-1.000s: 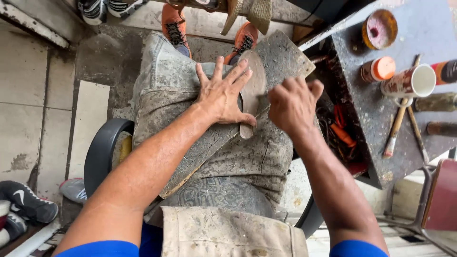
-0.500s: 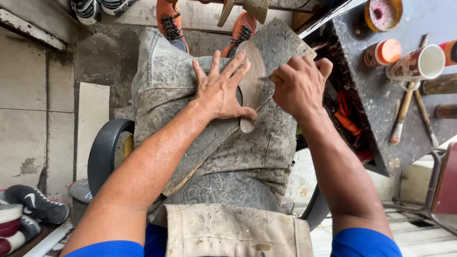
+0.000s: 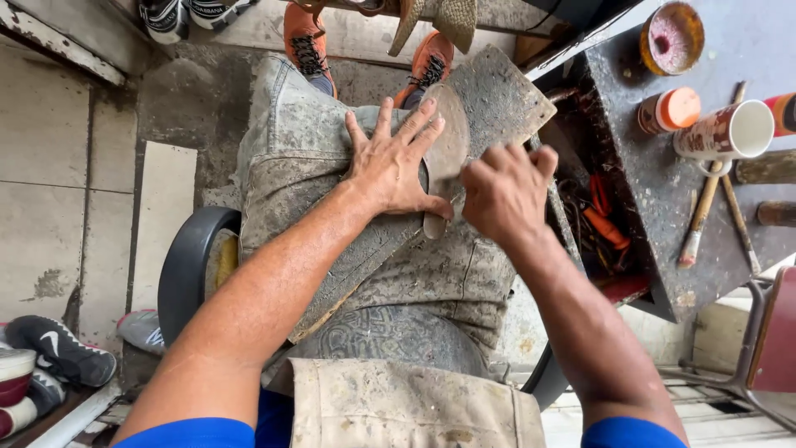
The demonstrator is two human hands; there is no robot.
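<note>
A grey shoe sole piece (image 3: 446, 137) lies on a worn grey board (image 3: 506, 95) that rests across my lap. My left hand (image 3: 391, 162) lies flat with fingers spread, pressing the sole against the board. My right hand (image 3: 504, 192) is curled at the sole's right edge, fingers bent as if gripping a small tool or the edge; what it holds is hidden. My dusty trousers (image 3: 290, 141) and orange shoes (image 3: 305, 37) show beyond the board.
A dark workbench (image 3: 663, 191) stands at the right with a mug (image 3: 730, 131), an orange-capped jar (image 3: 670, 109), a round tin (image 3: 672, 37) and brushes (image 3: 701, 220). Orange-handled tools (image 3: 601, 220) lie in a tray below. Shoes (image 3: 50, 353) sit at the bottom left. A black stool rim (image 3: 186, 265) is beneath me.
My right hand has slid down along the sole's right edge, towards me. The left hand stays pressed on the sole. The view has shifted slightly.
</note>
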